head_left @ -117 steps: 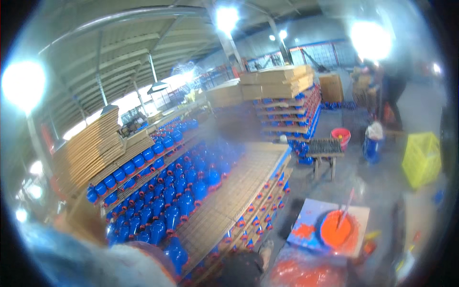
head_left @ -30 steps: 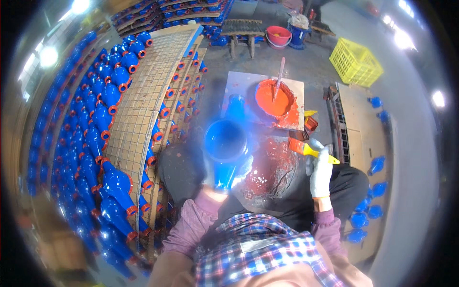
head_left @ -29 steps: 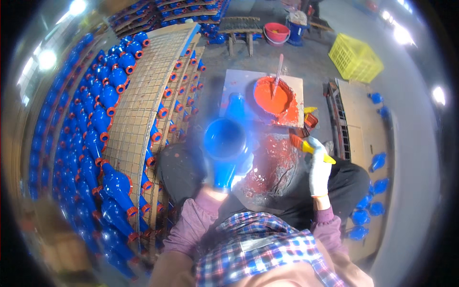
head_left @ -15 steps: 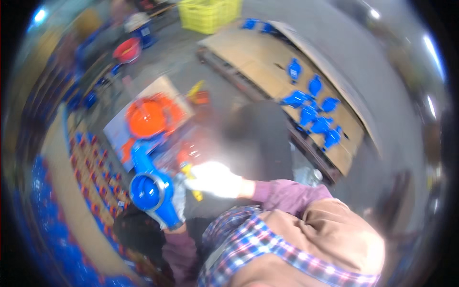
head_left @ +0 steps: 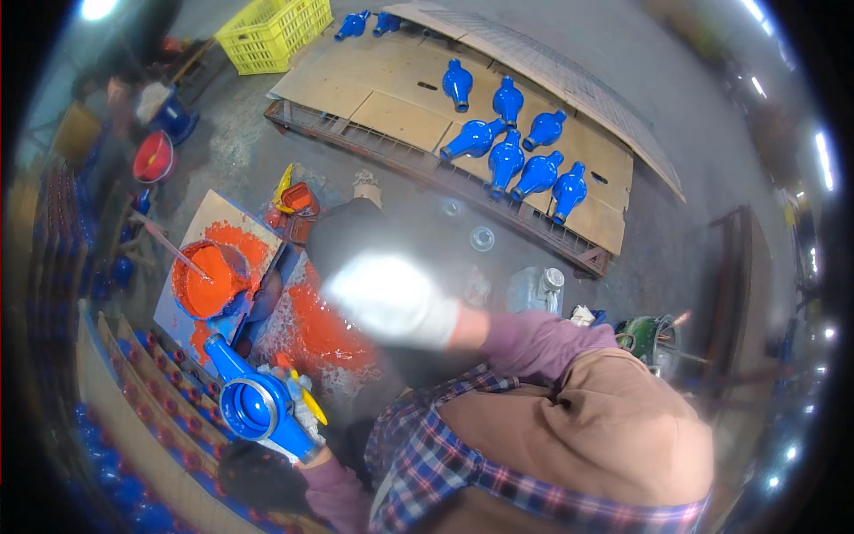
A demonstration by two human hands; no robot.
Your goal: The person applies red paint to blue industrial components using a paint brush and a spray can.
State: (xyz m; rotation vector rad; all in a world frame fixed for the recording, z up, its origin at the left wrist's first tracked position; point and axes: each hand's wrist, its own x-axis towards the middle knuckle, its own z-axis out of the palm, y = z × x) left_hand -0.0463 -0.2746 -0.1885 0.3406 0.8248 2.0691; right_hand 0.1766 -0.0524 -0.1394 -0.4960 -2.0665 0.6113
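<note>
My left hand [head_left: 305, 427], in a white glove, grips a blue water meter body [head_left: 283, 433] from its right side. Its round, bare-metal rim faces up, and one pipe end points away from me. A yellow-handled tool [head_left: 310, 404] with an orange tip lies against the fingers of that glove; the rest of it is hidden. To the right and farther off is my right hand [head_left: 391, 301], also in a white glove, glaring and blurred. Its fingers do not show clearly. Orange paint fills a bucket [head_left: 203, 294] with a stick in it, beyond the meter body.
The bucket stands on a paint-spattered board [head_left: 227, 218]. A cardboard-topped low rack [head_left: 391, 120] bears several blue meter bodies [head_left: 507, 163]. Around lie a yellow crate [head_left: 274, 37], a red bucket [head_left: 154, 157], a clear jug [head_left: 535, 289] and, at left, rows of blue parts [head_left: 156, 387].
My left hand has moved left and nearer with the blue meter body. The yellow-handled tool, earlier beside my right hand, is now at my left. My right hand has moved slightly away from me.
</note>
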